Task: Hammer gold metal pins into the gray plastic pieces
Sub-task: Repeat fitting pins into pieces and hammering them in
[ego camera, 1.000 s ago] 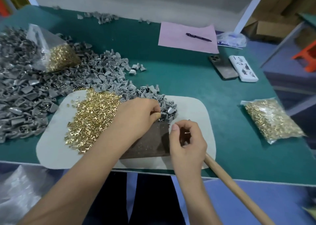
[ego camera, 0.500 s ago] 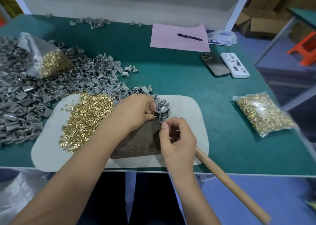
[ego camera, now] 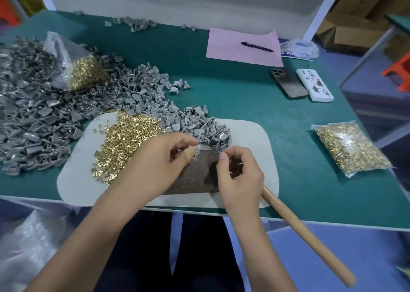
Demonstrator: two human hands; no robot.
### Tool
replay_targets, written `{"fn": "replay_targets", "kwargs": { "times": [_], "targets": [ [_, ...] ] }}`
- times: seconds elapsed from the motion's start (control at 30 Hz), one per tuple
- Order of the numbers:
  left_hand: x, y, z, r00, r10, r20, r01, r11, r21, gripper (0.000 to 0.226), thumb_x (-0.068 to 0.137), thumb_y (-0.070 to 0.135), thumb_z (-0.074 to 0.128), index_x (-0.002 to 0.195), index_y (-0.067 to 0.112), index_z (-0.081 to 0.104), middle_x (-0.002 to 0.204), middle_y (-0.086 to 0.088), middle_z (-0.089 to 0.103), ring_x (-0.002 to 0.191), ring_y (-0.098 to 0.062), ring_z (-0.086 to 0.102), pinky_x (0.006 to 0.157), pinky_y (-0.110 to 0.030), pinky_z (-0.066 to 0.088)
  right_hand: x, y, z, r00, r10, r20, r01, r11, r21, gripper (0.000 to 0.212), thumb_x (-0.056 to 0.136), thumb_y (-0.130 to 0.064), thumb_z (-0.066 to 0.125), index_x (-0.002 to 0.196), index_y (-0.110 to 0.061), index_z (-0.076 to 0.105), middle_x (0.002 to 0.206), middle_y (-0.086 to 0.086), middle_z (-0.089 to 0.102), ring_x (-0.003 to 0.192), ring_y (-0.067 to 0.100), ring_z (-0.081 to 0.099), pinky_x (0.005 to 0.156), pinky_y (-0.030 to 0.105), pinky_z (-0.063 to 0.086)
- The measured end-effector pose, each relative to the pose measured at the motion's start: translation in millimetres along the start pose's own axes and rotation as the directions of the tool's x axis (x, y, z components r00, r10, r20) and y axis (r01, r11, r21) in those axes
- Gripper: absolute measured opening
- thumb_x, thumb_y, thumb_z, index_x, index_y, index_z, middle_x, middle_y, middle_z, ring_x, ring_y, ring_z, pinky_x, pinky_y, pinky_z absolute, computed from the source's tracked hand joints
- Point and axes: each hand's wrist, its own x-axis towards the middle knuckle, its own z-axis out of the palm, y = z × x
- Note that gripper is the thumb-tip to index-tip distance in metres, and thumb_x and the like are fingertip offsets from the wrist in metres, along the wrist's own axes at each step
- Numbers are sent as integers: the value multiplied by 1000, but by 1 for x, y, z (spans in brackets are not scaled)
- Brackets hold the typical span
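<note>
My left hand pinches a small gray plastic piece over the dark block on the white mat. My right hand is curled just to its right, fingertips together; a thin pin seems to sit between them. A wooden hammer handle runs from under that hand past the table's front edge; its head is hidden. Loose gold pins lie heaped on the mat's left. Gray plastic pieces are piled behind the block.
A big heap of gray pieces and an open bag of gold pins fill the left. A sealed pin bag lies right. Farther back are a phone, a white box, and pink paper with a pen.
My left hand has lifted a gray piece off the pile and drawn it toward the block. My right hand stays beside it, thumb and fingers closing together.
</note>
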Motion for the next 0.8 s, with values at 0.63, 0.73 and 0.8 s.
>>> {"fn": "replay_targets", "kwargs": {
  "times": [0.63, 0.73, 0.8],
  "targets": [
    [-45, -9, 1, 992, -37, -117, 44, 998, 55, 24, 94, 49, 56, 111, 32, 55, 95, 17, 56, 86, -2, 51, 72, -28, 43, -5, -10, -10, 995, -87, 54, 85, 995, 44, 8, 91, -10, 71, 93, -17, 69, 87, -11, 68, 81, 14, 67, 74, 23, 50],
    [-47, -6, 4, 989, -30, -145, 52, 986, 156, 22, 91, 49, 62, 105, 35, 54, 96, 18, 54, 86, -5, 49, 67, -27, 41, 0, -19, -15, 990, -123, 74, 120, 992, 34, 9, 90, -12, 74, 91, -20, 72, 86, -10, 69, 80, 16, 66, 74, 20, 48],
    [-45, -6, 5, 987, -22, -157, 47, 986, 161, 14, 92, 40, 64, 102, 35, 56, 96, 18, 54, 87, -5, 51, 69, -29, 46, 2, -25, -15, 986, -123, 110, 120, 992, 37, 13, 88, -9, 74, 91, -22, 73, 86, -9, 69, 81, 16, 66, 74, 19, 49]
  ]
}}
